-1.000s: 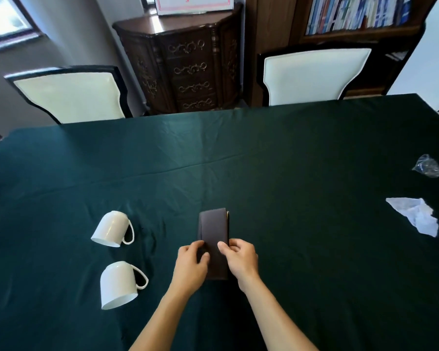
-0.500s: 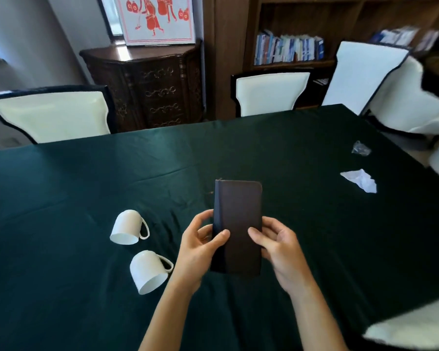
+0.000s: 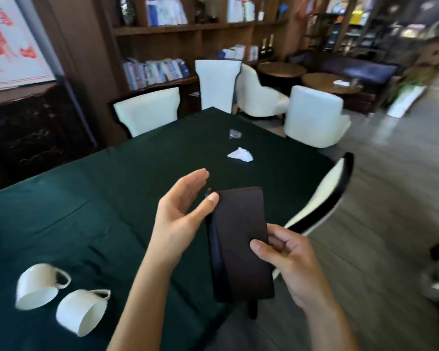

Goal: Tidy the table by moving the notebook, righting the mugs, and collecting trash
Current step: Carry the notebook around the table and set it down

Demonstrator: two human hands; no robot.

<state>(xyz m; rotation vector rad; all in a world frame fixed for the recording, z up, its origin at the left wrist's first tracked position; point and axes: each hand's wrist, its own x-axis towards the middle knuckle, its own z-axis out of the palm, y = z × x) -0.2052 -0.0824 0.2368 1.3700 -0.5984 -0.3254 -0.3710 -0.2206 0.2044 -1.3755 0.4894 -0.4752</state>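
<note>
A dark brown notebook is held up in the air over the table's right side. My right hand grips its lower right edge, thumb on the cover. My left hand is beside its upper left edge with fingers spread; only the thumb tip touches the cover. Two white mugs lie on their sides at the lower left, one further left and one nearer me. A crumpled white tissue and a clear plastic wrapper lie on the far right of the green tablecloth.
White chairs stand around the table: one behind it, one at the right edge, more beyond the far corner. Bookshelves and a dark cabinet line the back wall. Wooden floor lies to the right.
The notebook went from lying on the table to held in the air and carried right. My left hand has loosened from it. My view swung right.
</note>
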